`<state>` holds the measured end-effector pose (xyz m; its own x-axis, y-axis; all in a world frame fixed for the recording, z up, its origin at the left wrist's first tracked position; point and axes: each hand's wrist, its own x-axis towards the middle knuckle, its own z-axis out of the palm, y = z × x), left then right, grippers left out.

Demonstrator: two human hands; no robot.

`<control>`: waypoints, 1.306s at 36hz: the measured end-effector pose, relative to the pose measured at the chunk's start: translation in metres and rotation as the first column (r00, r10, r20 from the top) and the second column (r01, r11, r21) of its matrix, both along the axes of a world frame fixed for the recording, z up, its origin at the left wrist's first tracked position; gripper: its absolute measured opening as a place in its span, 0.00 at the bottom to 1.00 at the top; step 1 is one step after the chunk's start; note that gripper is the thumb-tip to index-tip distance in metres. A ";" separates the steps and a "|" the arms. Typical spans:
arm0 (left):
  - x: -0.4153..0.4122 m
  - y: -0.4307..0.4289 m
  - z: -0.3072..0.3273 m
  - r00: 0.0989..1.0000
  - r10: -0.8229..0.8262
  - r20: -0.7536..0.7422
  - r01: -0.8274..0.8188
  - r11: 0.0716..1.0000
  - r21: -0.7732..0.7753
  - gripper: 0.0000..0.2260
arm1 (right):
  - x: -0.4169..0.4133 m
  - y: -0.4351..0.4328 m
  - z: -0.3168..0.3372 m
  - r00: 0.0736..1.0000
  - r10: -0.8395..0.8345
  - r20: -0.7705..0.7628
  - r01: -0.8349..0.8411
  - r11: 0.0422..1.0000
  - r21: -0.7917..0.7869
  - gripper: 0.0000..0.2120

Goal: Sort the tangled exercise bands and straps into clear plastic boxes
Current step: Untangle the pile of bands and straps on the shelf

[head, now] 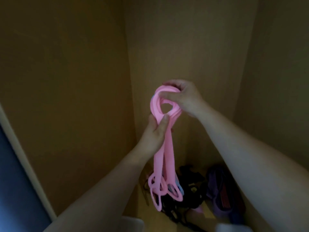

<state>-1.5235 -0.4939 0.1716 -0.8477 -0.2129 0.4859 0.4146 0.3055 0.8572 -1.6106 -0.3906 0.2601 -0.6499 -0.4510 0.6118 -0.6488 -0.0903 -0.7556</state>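
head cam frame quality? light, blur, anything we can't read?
Head view: dim, warm-tinted light with no glare; the pink exercise band is the only bright thing. Head view: soft all over, and the left hand and right hand gripping the band have smeared edges. Head view: the dark strap pile below is underexposed, so single straps can't be told apart; there is wide-angle stretch toward the frame edges.

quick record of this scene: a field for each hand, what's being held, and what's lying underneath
left hand: grips the pink bands just below their loop, thumb across the front
right hand: holds the top of the loop, fingers curled over it
pink bands: bundle twisted into a loop at the top, tails hanging down to handle loops
underneath: tangled pile of dark straps, purple item beside it
lighting: dim, details blurred
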 end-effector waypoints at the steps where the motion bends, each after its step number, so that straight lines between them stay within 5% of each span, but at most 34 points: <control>1: -0.001 0.001 0.000 1.000 0.014 -0.010 -0.014 1.000 0.021 0.24 | 0.000 0.001 -0.001 1.000 0.002 0.006 -0.002 1.000 -0.008 0.14; 7: -0.007 -0.006 -0.005 0.987 0.144 -0.067 -0.141 0.989 0.041 0.24 | -0.003 0.001 -0.008 0.999 0.033 0.034 -0.034 0.999 0.032 0.15; 11: -0.006 -0.015 -0.010 0.979 0.140 -0.150 -0.140 0.990 0.007 0.15 | -0.015 0.002 -0.024 0.993 0.061 0.098 -0.070 0.993 0.094 0.25; 15: -0.004 -0.032 -0.016 0.975 0.171 -0.144 -0.167 0.985 0.037 0.13 | -0.029 0.001 -0.050 0.965 0.041 0.259 -0.058 0.997 0.055 0.08; 20: 0.003 -0.045 -0.021 0.964 0.212 -0.163 -0.193 0.973 0.125 0.11 | -0.055 -0.006 -0.108 0.950 -0.095 0.296 0.011 0.962 0.274 0.08; 24: 0.006 -0.049 -0.020 0.960 0.235 -0.151 -0.209 0.964 0.167 0.12 | -0.073 -0.019 -0.158 0.948 -0.166 0.273 -0.005 0.846 0.533 0.12; 29: 0.001 -0.056 -0.022 0.935 0.354 0.019 -0.351 0.916 0.193 0.07 | -0.084 -0.031 -0.204 0.952 -0.211 0.222 -0.065 0.570 0.819 0.17; 34: -0.002 -0.064 -0.026 0.915 0.389 0.109 -0.402 0.900 0.169 0.08 | -0.089 -0.045 -0.235 0.902 -0.203 0.381 -0.225 0.532 0.816 0.18; 37: -0.006 -0.066 -0.028 0.909 0.382 0.167 -0.412 0.886 0.214 0.08 | -0.082 -0.056 -0.242 0.789 -0.048 0.613 -0.435 0.660 0.613 0.20; 40: -0.012 -0.068 -0.029 0.900 0.393 0.190 -0.429 0.876 0.221 0.08 | -0.095 -0.070 -0.262 0.617 0.015 0.787 -0.592 0.668 0.451 0.20; 44: -0.016 -0.069 -0.030 0.901 0.392 0.184 -0.426 0.879 0.213 0.09 | -0.105 -0.077 -0.278 0.722 -0.086 0.686 -0.543 0.545 0.639 0.18; 47: -0.018 -0.072 -0.033 0.904 0.380 0.199 -0.418 0.882 0.217 0.08 | -0.117 -0.067 -0.289 0.745 -0.120 0.656 -0.448 0.639 0.625 0.14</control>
<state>-1.5419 -0.5662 0.1386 -0.7219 -0.6453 0.2498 0.1672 0.1876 0.9679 -1.7277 -0.4573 -0.0286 -0.5848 -0.6748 -0.4503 -0.0687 0.5943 -0.8013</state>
